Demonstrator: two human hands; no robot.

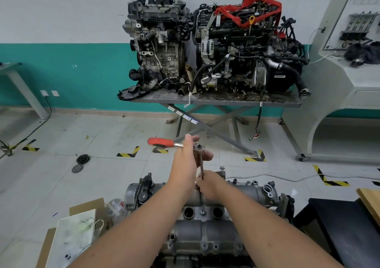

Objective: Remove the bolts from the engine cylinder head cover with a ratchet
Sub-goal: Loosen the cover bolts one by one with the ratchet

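Nearest the camera lay the cylinder head cover, a cast metal part on the engine at lower centre, with several bolts visible in its bosses. To its left stood a cardboard box holding a clear plastic bag.

At centre, the left hand gripped the ratchet near its head, fingers curled round the shank just beside the red handle, which projected to the left. A slim extension bar ran down from the ratchet head. The right hand pinched the lower end of that bar at the far edge of the cover; the socket and bolt beneath were hidden.

Handling judgement: the ratchet was rigid steel, and its smooth bar likely slippery if oily. For leverage, hold the red grip; steady the bar low to keep the socket seated.

Behind, two engines sat on a desk.
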